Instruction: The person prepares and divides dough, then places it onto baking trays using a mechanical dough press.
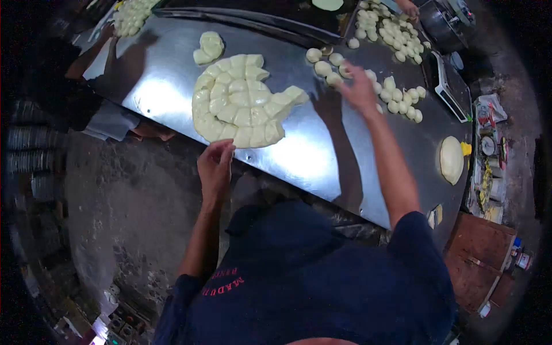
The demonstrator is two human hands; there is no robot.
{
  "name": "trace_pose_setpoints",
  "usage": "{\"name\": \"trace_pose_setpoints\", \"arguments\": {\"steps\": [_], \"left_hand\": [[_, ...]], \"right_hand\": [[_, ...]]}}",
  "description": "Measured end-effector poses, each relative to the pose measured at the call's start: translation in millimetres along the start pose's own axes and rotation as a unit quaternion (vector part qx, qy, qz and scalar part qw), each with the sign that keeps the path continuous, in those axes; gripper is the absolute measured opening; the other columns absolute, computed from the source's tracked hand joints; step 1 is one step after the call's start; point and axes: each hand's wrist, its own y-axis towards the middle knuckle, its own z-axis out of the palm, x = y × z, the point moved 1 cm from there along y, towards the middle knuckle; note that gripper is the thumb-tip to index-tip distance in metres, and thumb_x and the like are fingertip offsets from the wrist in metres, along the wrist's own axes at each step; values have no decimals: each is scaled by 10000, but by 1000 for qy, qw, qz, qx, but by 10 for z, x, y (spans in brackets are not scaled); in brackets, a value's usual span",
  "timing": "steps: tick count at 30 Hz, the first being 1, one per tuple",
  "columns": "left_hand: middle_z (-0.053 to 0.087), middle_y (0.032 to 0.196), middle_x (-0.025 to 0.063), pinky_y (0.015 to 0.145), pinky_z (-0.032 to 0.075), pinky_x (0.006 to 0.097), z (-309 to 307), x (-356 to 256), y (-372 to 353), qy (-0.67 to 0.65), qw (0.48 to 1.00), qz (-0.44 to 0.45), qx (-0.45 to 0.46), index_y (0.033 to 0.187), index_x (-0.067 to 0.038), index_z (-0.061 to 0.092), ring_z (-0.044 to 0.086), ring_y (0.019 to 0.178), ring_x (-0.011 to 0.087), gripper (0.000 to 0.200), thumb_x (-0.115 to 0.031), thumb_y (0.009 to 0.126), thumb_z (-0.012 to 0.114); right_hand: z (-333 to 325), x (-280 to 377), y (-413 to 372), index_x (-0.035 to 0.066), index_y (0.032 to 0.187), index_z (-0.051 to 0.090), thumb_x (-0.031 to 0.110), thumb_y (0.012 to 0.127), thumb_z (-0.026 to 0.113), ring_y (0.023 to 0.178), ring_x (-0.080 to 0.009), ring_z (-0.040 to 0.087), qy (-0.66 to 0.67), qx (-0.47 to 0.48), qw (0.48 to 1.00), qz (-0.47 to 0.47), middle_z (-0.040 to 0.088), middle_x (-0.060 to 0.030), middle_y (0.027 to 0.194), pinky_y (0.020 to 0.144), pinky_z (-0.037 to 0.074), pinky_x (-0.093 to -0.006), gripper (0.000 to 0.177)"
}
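Note:
A large slab of pale dough (238, 100), scored into many squarish pieces, lies on the steel table with a ragged right side. My left hand (215, 169) is at its near edge, thumb and fingers pinched together and fingertips right at the dough; what they pinch, if anything, is hidden. Farther right, my right hand (360, 92) reaches over a group of round dough balls (323, 69), its thumb and fingers apart. One dough ball (345, 71) shows beside those fingers. Behind the slab sits a small separate lump of dough (210, 47).
More dough balls (402, 100) lie to the right, with a bigger cluster (397, 34) behind. A large dough round (452, 160) rests near the right end of the steel table (299, 167). At left another person's arm (92, 60) reaches toward dough pieces (132, 16). A dark griddle (264, 14) borders the back.

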Motion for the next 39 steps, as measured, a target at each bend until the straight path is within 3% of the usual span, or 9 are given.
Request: {"name": "trace_pose_setpoints", "arguments": {"steps": [6, 15, 20, 24, 26, 31, 32, 36, 39], "left_hand": [[603, 1106, 165, 850, 510, 360, 499, -245, 581, 119, 981, 142, 62, 1159, -19, 605, 620, 999, 297, 334, -75, 832, 644], [222, 1575, 161, 1133, 218, 562, 963, 397, 557, 467, 745, 396, 266, 1489, -33, 290, 222, 1431, 401, 728, -401, 924, 567], [587, 1251, 248, 1001, 411, 483, 1450, -8, 381, 408, 871, 226, 154, 1113, 33, 657, 532, 1173, 423, 480, -406, 953, 544], [655, 976, 274, 802, 477, 469, 2661, -709, -218, 144, 956, 132, 221, 915, 36, 693, 625, 916, 418, 454, -391, 961, 545], [648, 837, 278, 720, 472, 488, 2944, -482, -143, 180, 934, 197, 239, 817, 32, 681, 627, 806, 440, 488, -423, 946, 560], [662, 789, 264, 688, 487, 492, 2138, 38, 290, 490, 840, 154, 175, 824, 21, 669, 649, 791, 434, 447, -415, 903, 607], [658, 815, 261, 722, 484, 491, 1790, 392, 257, 357, 858, 366, 54, 829, 24, 638, 625, 787, 429, 343, -305, 912, 588], [587, 974, 210, 799, 435, 470, 2060, 876, -250, 356, 873, 303, 139, 927, -25, 596, 543, 886, 381, 207, -225, 878, 582], [552, 1071, 150, 838, 397, 458, 3013, 231, -348, 466, 761, 437, 112, 969, -71, 589, 505, 1021, 336, 223, -263, 855, 602]], "right_hand": [[1334, 640, -148, 94, 1319, 572, 274, 801, 728, 1100, -325, 604, 141, 169, 975, 10, 628, -175, 1219, 956, 458, -404, 570], [237, -196, -1447, 0, 973, 721, 259, 844, 710, 751, -137, 615, 168, 147, 960, 167, 708, -87, 818, 702, 492, -312, 290], [-343, -921, -2331, 21, 1014, 690, 222, 863, 679, 738, -165, 633, 154, -100, 937, 296, 681, -85, 800, 741, 510, -312, 252], [-808, 503, -1866, 114, 1375, 441, 150, 907, 581, 921, -305, 670, 209, -38, 963, 163, 674, -150, 1017, 807, 530, -393, 490], [-960, 617, -1802, 127, 1336, 485, 77, 886, 555, 949, -357, 654, 87, -233, 968, 44, 655, -179, 1070, 799, 533, -416, 458], [-1366, -640, -3168, 7, 1220, 539, -57, 793, 578, 956, -313, 666, 91, -161, 927, 327, 610, -182, 1146, 808, 542, -383, 433], [-1416, -633, -3478, -21, 1181, 540, -75, 787, 555, 968, -313, 651, 118, -208, 893, 381, 568, -184, 1125, 837, 537, -374, 398], [-794, -577, -3659, 93, 1144, 568, 56, 706, 572, 1099, -332, 446, -146, -140, 897, 393, 506, -168, 1096, 923, 330, -494, 440], [-698, -863, -2778, 129, 1015, 632, 110, 718, 634, 870, -317, 565, -140, -128, 974, 125, 569, -92, 931, 777, 412, -500, 297]]}}
